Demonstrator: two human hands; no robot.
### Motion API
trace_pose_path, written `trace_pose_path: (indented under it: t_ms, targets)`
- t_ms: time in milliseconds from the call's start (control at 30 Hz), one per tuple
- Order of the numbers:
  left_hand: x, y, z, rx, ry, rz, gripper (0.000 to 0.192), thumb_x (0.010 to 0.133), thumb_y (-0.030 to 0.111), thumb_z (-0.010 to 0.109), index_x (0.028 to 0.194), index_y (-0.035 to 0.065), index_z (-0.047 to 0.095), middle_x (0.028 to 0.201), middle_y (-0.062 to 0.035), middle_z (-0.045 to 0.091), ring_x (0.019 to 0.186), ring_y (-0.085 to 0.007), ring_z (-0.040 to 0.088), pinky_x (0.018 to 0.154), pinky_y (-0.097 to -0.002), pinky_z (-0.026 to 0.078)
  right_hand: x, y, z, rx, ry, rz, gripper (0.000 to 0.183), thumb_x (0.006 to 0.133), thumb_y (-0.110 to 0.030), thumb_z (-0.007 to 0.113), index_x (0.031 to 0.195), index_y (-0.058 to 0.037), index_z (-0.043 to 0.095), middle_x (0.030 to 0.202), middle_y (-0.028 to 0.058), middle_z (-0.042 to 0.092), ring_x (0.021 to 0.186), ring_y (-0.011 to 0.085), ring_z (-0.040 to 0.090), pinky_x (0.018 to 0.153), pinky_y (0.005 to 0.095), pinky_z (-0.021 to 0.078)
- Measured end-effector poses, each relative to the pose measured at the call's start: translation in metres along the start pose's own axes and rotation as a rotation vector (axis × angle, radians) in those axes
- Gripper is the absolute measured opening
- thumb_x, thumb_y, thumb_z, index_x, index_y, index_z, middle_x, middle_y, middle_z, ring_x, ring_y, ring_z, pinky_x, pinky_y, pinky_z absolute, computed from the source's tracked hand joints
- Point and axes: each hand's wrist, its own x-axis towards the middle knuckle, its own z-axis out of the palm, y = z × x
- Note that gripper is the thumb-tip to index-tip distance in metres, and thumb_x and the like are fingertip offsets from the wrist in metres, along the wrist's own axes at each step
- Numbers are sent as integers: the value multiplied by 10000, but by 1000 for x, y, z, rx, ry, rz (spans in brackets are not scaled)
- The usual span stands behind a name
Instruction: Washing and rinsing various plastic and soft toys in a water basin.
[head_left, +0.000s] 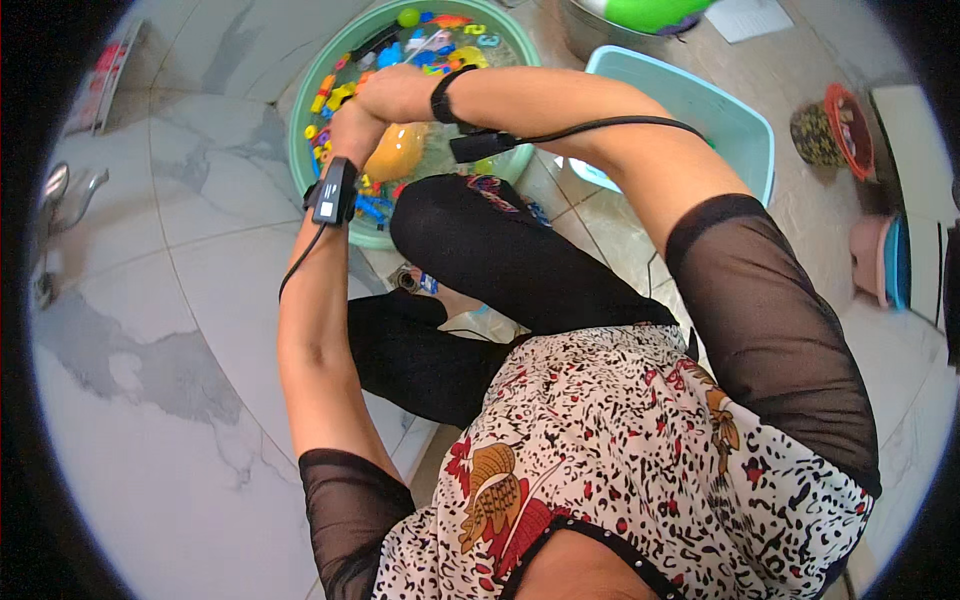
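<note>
My left hand (352, 131) and my right hand (394, 94) meet over the left part of a round green plastic basin (298, 142). The fingers are curled and turned away, so whether they hold something small cannot be told. Water and many small colourful plastic toys fill the basin, among them a yellow-green ball (409, 17) at the far rim and blue pieces (373, 208) near my left wrist. A larger orange-yellow rounded object (396, 152) lies in the water just right of my left hand. Both wrists wear black straps with cabled devices.
A light blue rectangular tub (763, 142) stands right of the basin. Behind it is a metal pot (600, 30) with a green and white object on top. A red-rimmed container (851, 131) and a pink basin (870, 259) are farther right. Marble-tiled wall (217, 172) borders the left.
</note>
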Motion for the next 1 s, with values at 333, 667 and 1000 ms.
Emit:
trace_pose_path:
  t_ms: [333,667,1000]
  targets:
    - [-18,-41,3,-665,-80,-234,124,743,153,624,796,41,622,625,-62,586,493,-186,531,433,-326,386,18,-33,-21,-56,-33,-137,147,629,-113,611,751,-69,679,764,153,647,757,308,630,625,382,492]
    - [-36,-3,-26,-1042,-262,-511,129,782,34,546,690,97,481,499,38,335,389,-71,277,372,-255,198,12,-31,-23,-139,-37,-239,166,561,-133,622,695,-45,665,721,156,639,712,311,629,608,396,491]
    - [-45,-3,-10,-1118,-258,-507,70,759,42,585,778,76,527,560,23,402,423,-63,335,386,-233,231,1,-36,-28,-169,-78,-268,105,615,-94,634,702,-38,650,708,163,632,691,316,632,586,394,497]
